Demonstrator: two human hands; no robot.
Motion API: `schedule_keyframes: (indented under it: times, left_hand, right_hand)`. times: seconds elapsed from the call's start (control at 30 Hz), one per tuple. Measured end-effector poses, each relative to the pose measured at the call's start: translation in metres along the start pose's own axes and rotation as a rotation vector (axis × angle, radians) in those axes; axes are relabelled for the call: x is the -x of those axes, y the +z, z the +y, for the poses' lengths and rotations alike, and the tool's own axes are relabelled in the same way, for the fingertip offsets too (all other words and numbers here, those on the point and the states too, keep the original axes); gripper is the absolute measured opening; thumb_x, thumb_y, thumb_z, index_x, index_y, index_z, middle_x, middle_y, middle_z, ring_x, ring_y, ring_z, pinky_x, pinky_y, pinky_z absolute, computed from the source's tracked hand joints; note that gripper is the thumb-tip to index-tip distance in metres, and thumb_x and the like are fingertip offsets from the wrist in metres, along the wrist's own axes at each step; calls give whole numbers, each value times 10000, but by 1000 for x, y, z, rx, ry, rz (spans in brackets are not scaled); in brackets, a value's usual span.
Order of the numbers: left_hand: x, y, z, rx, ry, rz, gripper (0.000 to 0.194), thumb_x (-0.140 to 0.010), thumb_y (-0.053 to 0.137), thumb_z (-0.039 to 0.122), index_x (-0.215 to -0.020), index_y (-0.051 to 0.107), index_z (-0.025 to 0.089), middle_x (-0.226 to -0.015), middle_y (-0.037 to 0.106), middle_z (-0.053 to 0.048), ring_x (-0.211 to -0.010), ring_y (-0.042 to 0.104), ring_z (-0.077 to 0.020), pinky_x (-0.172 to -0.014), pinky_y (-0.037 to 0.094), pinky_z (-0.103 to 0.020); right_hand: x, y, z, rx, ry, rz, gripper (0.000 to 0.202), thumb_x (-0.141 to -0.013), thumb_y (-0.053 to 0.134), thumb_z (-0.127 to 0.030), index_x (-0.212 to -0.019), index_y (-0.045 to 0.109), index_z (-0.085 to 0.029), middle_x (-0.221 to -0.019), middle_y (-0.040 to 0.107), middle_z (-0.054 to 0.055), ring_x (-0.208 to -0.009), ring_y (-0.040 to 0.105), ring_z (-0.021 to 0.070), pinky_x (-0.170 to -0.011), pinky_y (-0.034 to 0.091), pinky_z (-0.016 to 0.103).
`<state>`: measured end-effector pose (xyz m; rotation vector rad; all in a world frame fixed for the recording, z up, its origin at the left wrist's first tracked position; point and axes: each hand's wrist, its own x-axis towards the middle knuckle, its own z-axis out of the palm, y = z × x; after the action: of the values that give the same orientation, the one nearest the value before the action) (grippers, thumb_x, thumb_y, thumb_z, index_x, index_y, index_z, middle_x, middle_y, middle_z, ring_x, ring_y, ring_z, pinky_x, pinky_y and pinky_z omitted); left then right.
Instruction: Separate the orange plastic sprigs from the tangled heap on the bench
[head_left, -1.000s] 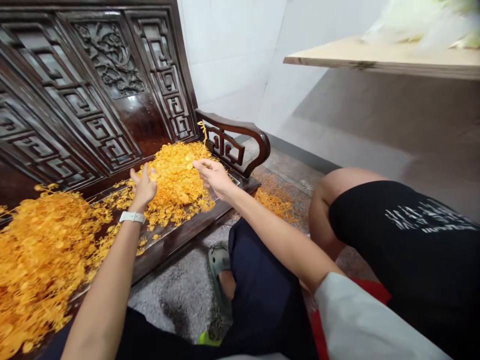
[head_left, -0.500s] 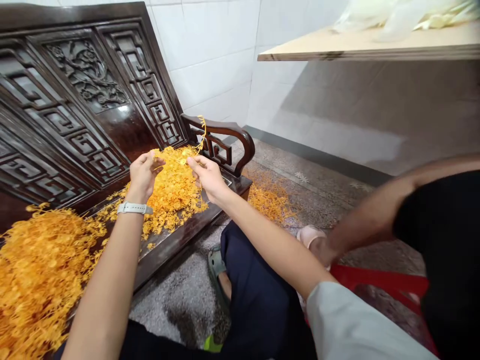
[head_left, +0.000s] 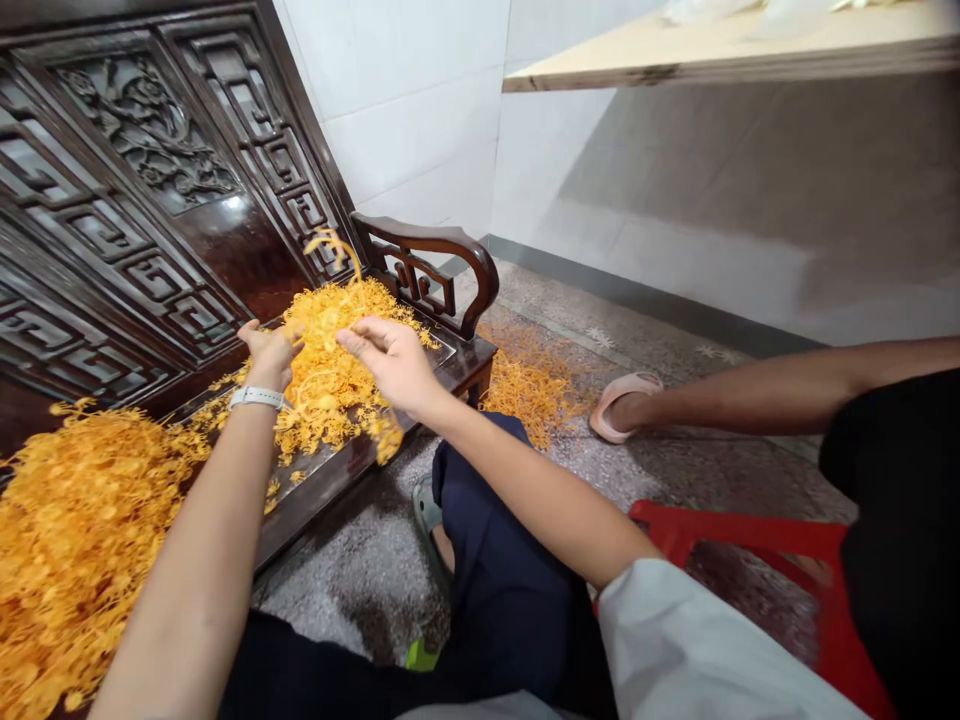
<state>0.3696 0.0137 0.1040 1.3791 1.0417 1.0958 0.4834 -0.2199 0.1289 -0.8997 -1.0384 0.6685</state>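
My right hand is closed in a pinch above a heap of small orange plastic pieces on the dark wooden bench. A curved orange plastic strand rises beyond its fingertips and seems to be held there, though motion blurs the grip. My left hand is at the heap's left edge, thumb and fingers spread, palm partly turned away. I see nothing firmly held in it. A blurred orange cluster shows below my right hand at the bench edge.
A bigger orange heap lies at left on the bench. Thin orange strands are scattered on the floor past the carved armrest. Another person's leg and a red stool are at right. A wooden shelf juts out above.
My left hand has drawn left and spread its fingers, away from my right hand. My right hand has shifted slightly left and down, and the strand now curves leftward. The view has tilted down somewhat.
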Motion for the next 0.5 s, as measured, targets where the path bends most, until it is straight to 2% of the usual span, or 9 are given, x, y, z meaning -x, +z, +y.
schedule_keyframes:
  times: [0.07,0.13,0.2,0.27,0.3,0.37,0.43,0.5]
  left_hand:
    - [5,-2,0,40,-36,39,348,-838,740,128,-1086,526,245,-841,629,40,-631,635,-91,-637,529,-207]
    - [9,1,8,106,-59,-55,168,-965,717,319,-1025,611,203,-887,689,-32,-656,672,-113,-631,546,-229]
    - [14,7,22,157,-51,-222,429,-1026,617,598,-947,663,179,-854,713,-88,-632,668,-137,-583,541,-243]
    - [22,14,38,164,-28,-367,654,-984,515,814,-904,676,185,-791,715,-116,-599,656,-164,-544,541,-270]
    - [27,18,45,156,-3,-419,703,-951,499,871,-903,680,193,-762,712,-116,-578,650,-171,-529,539,-279]
    - [38,25,55,130,93,-478,646,-889,644,849,-946,691,207,-718,705,-83,-544,641,-165,-514,532,-271]
    - [48,28,58,122,220,-479,526,-776,898,649,-983,698,209,-700,701,-38,-524,630,-141,-513,522,-243]
    - [54,28,57,132,296,-456,487,-651,1016,427,-935,694,197,-701,704,-19,-531,628,-125,-528,526,-226]
  right_hand:
    - [-6,-8,2,-74,9,47,543,-895,724,-728,-827,586,-207,-764,472,-21,-682,388,118,-626,333,283]
    - [-9,-14,4,-127,34,102,551,-879,737,-738,-841,583,-211,-750,440,-29,-655,348,109,-588,297,277]
    - [-11,-18,4,-128,72,152,569,-870,731,-758,-826,552,-220,-723,376,-42,-630,290,105,-552,247,278]
    - [-12,-20,4,-93,103,193,581,-874,710,-778,-830,527,-228,-718,340,-45,-622,257,107,-533,215,281]
    - [-12,-21,4,-71,112,214,580,-882,694,-783,-840,518,-232,-722,334,-44,-622,252,109,-529,208,283]
    - [-13,-23,4,-36,113,262,565,-906,666,-778,-860,510,-237,-733,332,-38,-626,254,114,-526,202,286]
    - [-13,-27,5,-22,89,298,541,-921,659,-756,-868,510,-238,-739,335,-34,-631,263,118,-529,206,288]
    - [-14,-32,4,-20,67,322,529,-916,666,-743,-870,511,-240,-740,334,-32,-636,270,121,-535,213,290]
